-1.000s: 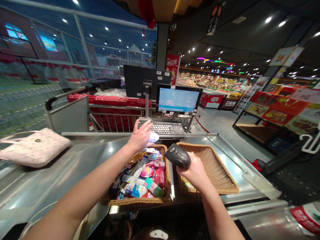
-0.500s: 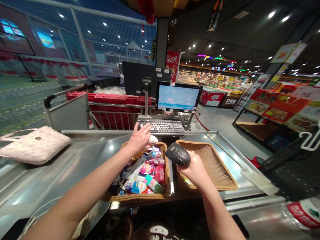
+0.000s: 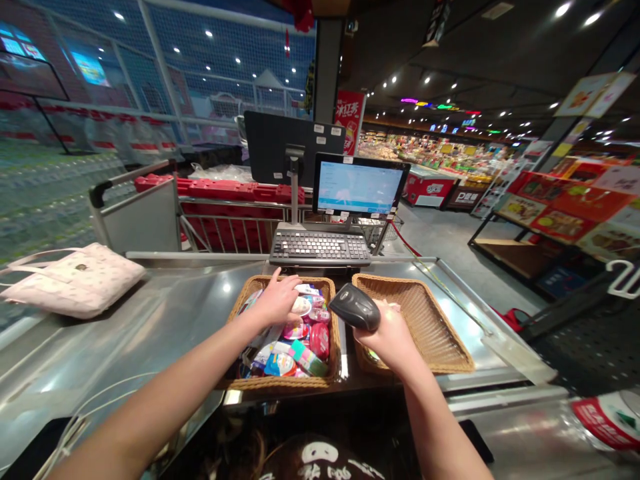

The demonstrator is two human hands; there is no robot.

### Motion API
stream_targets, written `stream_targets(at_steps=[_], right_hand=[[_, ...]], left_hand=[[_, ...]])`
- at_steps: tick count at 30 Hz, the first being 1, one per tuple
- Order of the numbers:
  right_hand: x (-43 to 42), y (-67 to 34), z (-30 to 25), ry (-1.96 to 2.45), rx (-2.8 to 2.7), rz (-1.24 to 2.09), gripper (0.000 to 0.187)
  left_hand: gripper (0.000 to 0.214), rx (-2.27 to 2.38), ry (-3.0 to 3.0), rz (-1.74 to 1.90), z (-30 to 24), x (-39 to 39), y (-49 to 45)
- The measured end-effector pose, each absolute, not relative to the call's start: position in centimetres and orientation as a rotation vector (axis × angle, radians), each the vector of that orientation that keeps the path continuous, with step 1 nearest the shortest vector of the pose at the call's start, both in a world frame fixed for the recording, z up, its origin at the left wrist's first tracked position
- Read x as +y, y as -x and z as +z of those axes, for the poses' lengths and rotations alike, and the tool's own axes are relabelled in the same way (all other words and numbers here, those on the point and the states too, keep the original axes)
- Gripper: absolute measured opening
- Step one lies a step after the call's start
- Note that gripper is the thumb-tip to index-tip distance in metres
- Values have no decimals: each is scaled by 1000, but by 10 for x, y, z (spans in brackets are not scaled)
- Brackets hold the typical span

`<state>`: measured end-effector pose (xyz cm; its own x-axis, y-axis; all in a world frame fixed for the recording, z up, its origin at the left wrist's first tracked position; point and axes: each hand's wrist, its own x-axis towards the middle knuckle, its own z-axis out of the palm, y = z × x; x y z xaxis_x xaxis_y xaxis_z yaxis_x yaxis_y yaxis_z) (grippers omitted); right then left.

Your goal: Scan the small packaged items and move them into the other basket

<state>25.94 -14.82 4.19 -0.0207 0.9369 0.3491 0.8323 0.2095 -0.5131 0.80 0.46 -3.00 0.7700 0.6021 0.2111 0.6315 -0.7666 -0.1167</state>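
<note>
My left hand (image 3: 276,300) is over the left wicker basket (image 3: 336,353), its fingers and thumb around a white, rounded item (image 3: 301,306). Most of that item is hidden by the hand, so its kind does not show. Beneath it lie mixed small packs, among them a red round container (image 3: 319,341) and a teal-and-pink pack (image 3: 307,359). My right hand (image 3: 390,337) grips a black barcode scanner (image 3: 356,308), which points left between the two baskets. The right wicker basket (image 3: 435,327) sits beside and partly behind that hand, with a small item partly visible near its left side.
Beyond the baskets stand a keyboard (image 3: 320,247) and a lit screen (image 3: 360,187). A pale handbag (image 3: 80,280) rests on the metal counter (image 3: 190,300) at left. A large bottle with a red label (image 3: 605,420) lies at lower right. White cables (image 3: 80,417) run at lower left.
My left hand has come down and nearer from in front of the keyboard into the left basket, bringing the white item with it. My right hand and the scanner have hardly moved.
</note>
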Motion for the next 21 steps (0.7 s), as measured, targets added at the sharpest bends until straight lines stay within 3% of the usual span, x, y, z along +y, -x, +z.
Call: stream_targets(at_steps=[6,13,21], right_hand=[[-148,-266,35,1650,-1839,228,6],[-158,-295,31,1659,-1761,229,13],[-184,-379,29,1867,-1460,71,15]], left_hand=[[51,-968,2892,-215,-41,-3,-13],[45,-1110,2839,-541,-21,4,-34],[38,-877,2881,-608,-13,6,-137]])
